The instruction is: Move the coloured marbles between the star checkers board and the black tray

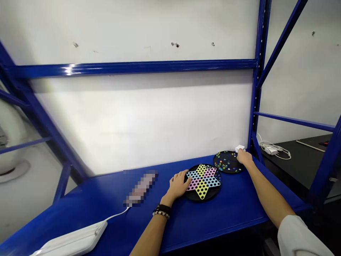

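Observation:
My left hand [176, 185] rests at the left edge of a Chinese checkers board [203, 181]. Its fingers lie stretched out over the rim, the thumb apart from them. The board has a star of yellow, pink and blue points with dark holes, on a round black base; some marbles show along its right rim. Behind it to the right sits a round black tray [228, 165] with many coloured marbles scattered on it. My right hand [244, 157] is closed at the tray's right edge. Whatever its fingertips hold is hidden. A small white block [239, 148] is just behind them.
Both boards lie on a blue tabletop [112, 192] framed by blue metal posts and a white wall. Left of my left hand lies a blurred-out slab [141, 188], cabled to a white case [77, 240]. Beyond the right post, a charger [271, 150] with cord lies on a dark table.

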`<state>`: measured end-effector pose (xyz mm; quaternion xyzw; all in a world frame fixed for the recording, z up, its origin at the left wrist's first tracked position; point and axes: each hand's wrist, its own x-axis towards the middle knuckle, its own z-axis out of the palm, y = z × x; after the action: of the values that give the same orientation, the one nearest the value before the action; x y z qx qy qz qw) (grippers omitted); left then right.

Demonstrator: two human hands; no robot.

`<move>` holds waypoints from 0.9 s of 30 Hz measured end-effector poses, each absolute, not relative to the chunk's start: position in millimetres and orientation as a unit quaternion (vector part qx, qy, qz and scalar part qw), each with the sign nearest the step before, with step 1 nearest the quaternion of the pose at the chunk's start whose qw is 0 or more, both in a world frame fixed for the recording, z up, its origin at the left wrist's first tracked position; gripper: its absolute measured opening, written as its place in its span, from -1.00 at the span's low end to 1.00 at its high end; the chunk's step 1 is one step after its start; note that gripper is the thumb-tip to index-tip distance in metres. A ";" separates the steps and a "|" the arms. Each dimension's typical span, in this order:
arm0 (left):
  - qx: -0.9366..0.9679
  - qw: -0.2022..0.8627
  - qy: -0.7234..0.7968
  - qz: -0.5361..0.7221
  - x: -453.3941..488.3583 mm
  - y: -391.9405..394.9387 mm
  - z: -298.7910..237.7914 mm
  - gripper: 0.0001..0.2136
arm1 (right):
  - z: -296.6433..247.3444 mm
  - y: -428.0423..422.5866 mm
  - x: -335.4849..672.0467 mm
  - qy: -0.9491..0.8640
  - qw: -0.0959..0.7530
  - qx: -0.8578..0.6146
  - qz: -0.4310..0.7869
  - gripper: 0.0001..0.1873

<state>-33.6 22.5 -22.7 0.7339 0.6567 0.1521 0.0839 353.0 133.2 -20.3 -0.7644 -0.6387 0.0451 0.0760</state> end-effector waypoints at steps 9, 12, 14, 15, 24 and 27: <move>0.735 0.089 0.652 0.162 -32.5 19.9 -19.4 -0.51 | -23.8 133.2 358.5 -0.633 0.043 -0.772 0.027 -0.50; 0.734 0.089 0.654 0.160 -32.8 20.4 -19.8 -0.51 | -23.5 133.3 357.5 -0.634 0.042 -0.772 0.027 -0.51; 0.732 0.090 0.655 0.161 -33.3 21.3 -20.9 -0.52 | -22.9 132.3 356.2 -0.636 0.043 -0.770 0.024 -0.51; 0.732 0.091 0.656 0.162 -33.6 21.9 -21.5 -0.52 | -22.7 131.4 355.4 -0.638 0.045 -0.769 0.024 -0.53; 0.734 0.093 0.653 0.161 -35.1 23.2 -23.2 -0.49 | -20.0 132.9 347.7 -0.626 0.183 -0.754 0.076 -0.77; 0.734 0.094 0.653 0.162 -33.9 22.2 -22.1 -0.50 | -13.3 137.1 344.5 -0.557 0.435 -0.674 0.214 -0.79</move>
<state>-33.9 22.2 -22.1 0.7337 0.6531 0.1623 0.0936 344.5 137.1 -13.3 -0.6737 -0.5574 0.2142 0.4354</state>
